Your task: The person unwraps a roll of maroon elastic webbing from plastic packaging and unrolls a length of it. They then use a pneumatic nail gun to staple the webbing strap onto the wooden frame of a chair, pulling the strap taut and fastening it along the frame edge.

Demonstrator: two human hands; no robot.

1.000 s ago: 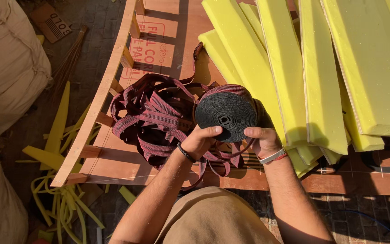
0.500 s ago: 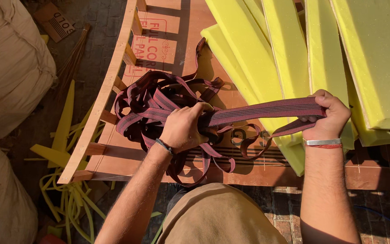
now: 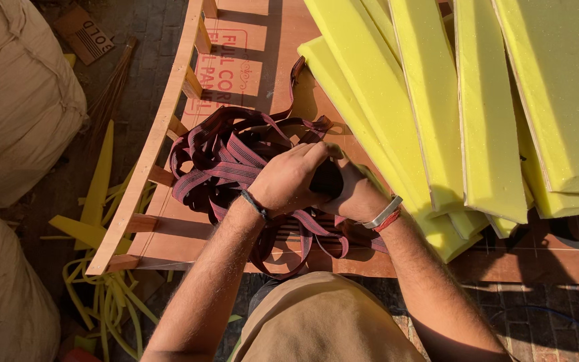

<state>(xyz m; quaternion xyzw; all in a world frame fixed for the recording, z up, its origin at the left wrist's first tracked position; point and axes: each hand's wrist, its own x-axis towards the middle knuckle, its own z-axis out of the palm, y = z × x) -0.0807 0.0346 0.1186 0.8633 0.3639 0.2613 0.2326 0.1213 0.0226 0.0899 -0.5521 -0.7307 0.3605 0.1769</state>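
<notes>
Cupping webbing roll point(image 3: 326, 181), fingers point(image 3: 316, 153) curled.

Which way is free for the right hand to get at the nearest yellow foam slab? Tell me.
Probably yes, sideways to its right. The right hand lies beside the nearest yellow foam slab, and nothing stands between them. Its grip is busy though, closed with the left hand on the maroon striped webbing strap.

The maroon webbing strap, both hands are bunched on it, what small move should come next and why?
Probably draw the right hand out to the side again, pulling a length free: both hands meet at the roll, the left hand covers it, and the loose webbing strap lies tangled on the wooden frame.
</notes>
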